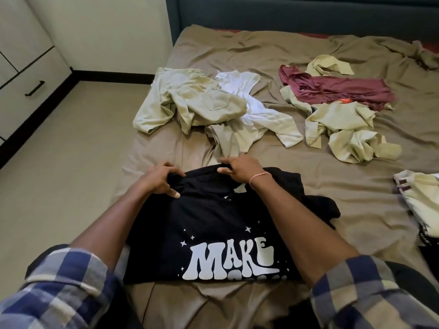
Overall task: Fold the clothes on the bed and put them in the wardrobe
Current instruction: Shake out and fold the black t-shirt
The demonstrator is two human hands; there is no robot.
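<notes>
A black T-shirt (213,222) with white "MAKE" lettering lies on the near part of the bed (273,55), print side up. My left hand (161,180) grips its far left edge, fingers curled into the cloth. At the far middle edge my right hand (240,169) pinches the fabric, a thin bracelet on its wrist. Part of the shirt bunches out to the right of my right forearm.
Crumpled pale green and white clothes (202,105) lie beyond the shirt. A maroon garment (337,89) and more pale green clothes (344,129) lie at the right. A folded light garment (420,200) sits at the right edge. White wardrobe drawers (26,74) stand at the left, floor between.
</notes>
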